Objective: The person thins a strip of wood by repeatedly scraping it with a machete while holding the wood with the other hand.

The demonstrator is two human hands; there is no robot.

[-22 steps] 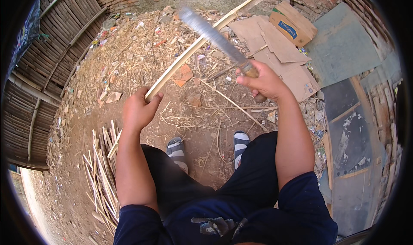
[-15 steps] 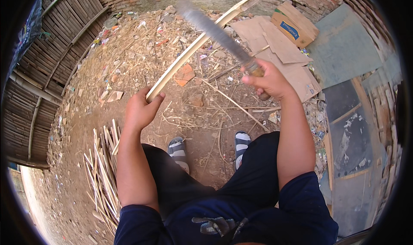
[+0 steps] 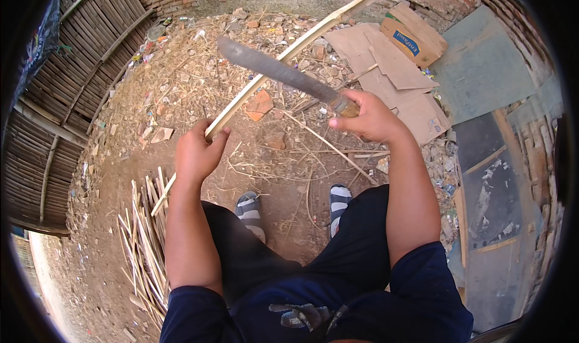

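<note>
Littered dirt (image 3: 151, 162) beneath pale strip (image 3: 244, 93) between left thumb (image 3: 220, 140) and fingers (image 3: 199, 126).

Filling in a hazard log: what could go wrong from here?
1. Cut: the bare left hand grips a long, pale wooden strip; a long, dark metal machete crosses it in view and could glance toward that hand.
2. Lost grip: the bare right hand alone holds the machete's brown handle; a slip could send it astray.
3. Trip: a thin, pale stick lies on brown dirt ahead of the striped grey-and-white footwear and might snag a step.
</note>
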